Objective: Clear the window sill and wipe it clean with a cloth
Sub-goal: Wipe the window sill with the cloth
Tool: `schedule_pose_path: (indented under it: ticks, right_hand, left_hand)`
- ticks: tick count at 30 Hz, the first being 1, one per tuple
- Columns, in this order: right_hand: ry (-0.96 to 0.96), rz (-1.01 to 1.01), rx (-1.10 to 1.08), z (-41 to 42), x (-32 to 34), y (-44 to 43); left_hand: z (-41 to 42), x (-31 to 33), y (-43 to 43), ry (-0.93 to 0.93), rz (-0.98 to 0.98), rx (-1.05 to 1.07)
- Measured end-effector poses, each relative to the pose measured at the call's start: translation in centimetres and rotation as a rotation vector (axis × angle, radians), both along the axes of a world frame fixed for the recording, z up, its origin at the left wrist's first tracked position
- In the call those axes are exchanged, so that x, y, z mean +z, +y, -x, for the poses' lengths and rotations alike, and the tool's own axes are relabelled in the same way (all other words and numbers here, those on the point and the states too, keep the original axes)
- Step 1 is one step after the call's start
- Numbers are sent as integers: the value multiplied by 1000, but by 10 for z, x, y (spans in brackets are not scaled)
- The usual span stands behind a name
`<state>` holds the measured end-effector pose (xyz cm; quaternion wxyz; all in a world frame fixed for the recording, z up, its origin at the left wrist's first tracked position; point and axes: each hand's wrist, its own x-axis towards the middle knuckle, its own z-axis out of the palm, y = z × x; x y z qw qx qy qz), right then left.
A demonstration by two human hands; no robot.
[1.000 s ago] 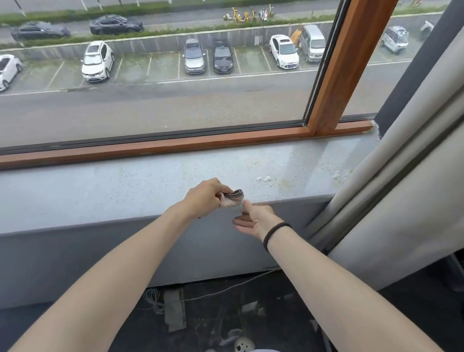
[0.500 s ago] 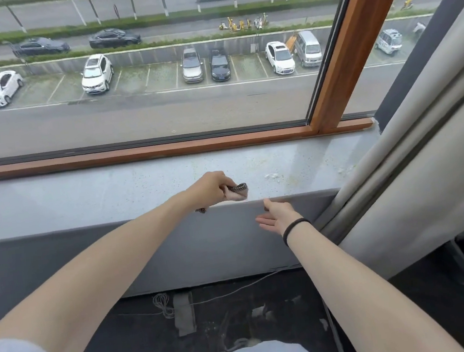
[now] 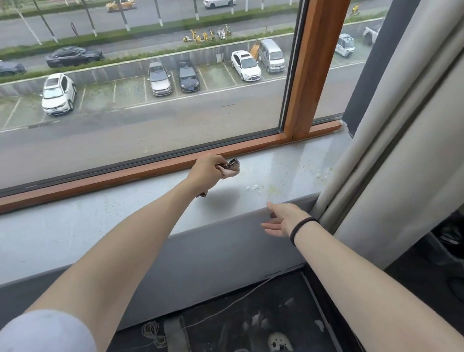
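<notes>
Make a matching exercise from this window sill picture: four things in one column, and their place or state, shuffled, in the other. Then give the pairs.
Column one
1. left hand
2. right hand
3. white crumbs
4. black band

Column two
A. open, at the front edge of the window sill
B. lying on the sill, toward the curtain
C. gripping the cloth near the wooden window frame
D. around a wrist

Pairs: 1-C, 2-A, 3-B, 4-D
</notes>
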<state>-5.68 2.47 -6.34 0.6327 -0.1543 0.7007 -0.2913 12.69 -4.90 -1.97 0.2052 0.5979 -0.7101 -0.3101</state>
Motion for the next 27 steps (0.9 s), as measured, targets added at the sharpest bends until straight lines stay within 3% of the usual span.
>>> schedule_pose_path:
  ticks: [5,15,19,27]
  right_hand:
    - [-9,-53,56,18,-3,-13]
    - [-121,-19,-20,24,-18,-25]
    - [-122,-19,-11,26,-20,-27]
    - [-120,-16,-5,30,-24,-29]
  left_hand:
    - [29,-2,-30,-68,67,84]
    - [68,-41,-71,-453,221,-31]
    - [66,-53,-67,-408,244,13]
    - [65,-45,-54,-279,22,-97]
